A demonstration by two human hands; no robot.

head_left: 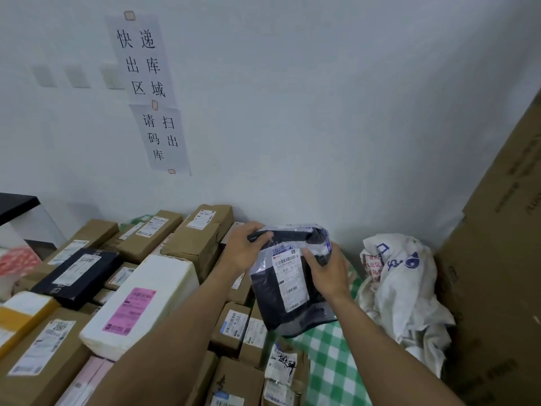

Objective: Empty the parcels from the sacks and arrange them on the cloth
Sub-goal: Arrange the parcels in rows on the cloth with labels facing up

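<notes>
Both of my hands hold a dark plastic mailer parcel [289, 300] with a white shipping label, lifted above the green-and-white checked cloth [330, 356]. My left hand [243, 247] grips its top left corner. My right hand [328, 271] grips its right edge, thumb on the label. A crumpled white sack [407, 285] with blue and red print lies on the cloth to the right. Several cardboard parcels [193, 238] and a white foam box [143, 303] with a pink label cover the cloth on the left.
A white wall with paper signs [146, 89] stands behind. Large flattened cardboard boxes [497, 259] lean at the right. A black box [79, 273] and a yellow-taped parcel [20, 317] lie at the left. A bare strip of cloth shows between the parcels and the sack.
</notes>
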